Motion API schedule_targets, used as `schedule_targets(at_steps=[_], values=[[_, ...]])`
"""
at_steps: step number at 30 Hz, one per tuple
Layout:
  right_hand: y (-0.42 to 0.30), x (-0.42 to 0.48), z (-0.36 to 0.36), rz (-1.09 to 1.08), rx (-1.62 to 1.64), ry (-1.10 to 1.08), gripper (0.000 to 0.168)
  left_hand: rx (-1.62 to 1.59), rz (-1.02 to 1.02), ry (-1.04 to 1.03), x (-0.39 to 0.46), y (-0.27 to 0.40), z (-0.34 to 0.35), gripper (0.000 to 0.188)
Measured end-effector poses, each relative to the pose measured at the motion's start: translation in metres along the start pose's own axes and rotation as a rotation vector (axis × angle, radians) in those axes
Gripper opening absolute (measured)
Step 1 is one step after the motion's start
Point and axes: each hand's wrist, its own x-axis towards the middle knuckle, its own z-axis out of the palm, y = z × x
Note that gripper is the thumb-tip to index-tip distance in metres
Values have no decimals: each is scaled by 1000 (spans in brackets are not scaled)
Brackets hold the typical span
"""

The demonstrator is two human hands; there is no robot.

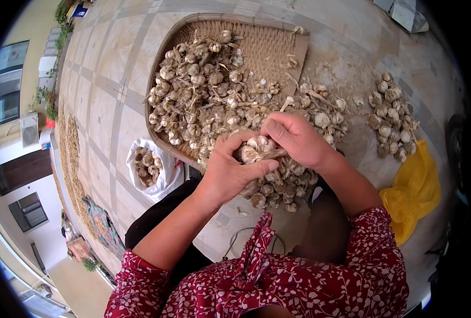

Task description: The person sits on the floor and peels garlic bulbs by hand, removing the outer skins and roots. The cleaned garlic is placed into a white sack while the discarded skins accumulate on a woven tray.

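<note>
My left hand (231,167) grips a garlic bulb (255,149) with a short dry stalk, its thumb lying below the bulb and its index finger curled over the top. At the bulb's upper right is my right hand (295,137), thumb folded against curled fingers; whether something is pinched there is hidden. Beyond both hands lies a shallow woven basket tray (269,39), its left part heaped with dirty garlic bulbs (193,79). More bulbs (283,187) are piled on the floor just below my hands, and others (322,119) spill past the tray's right edge.
A white woven sack (172,181) holding garlic stands at the left, near my leg. Right of the tray is a separate garlic pile (392,115), with a yellow mesh bag (414,194) beside it. A thin cable or wire loop (235,238) lies on the tiled floor near my lap.
</note>
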Motion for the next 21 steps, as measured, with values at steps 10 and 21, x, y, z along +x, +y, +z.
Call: schedule_targets(at_steps=[10,21], values=[[-26,-16,-1,-387,-390,-168,95,377,218,201,-5,25,3,58],[-13,-15,5,-404,-312,51,41,64,10,64,-7,17,0,57]])
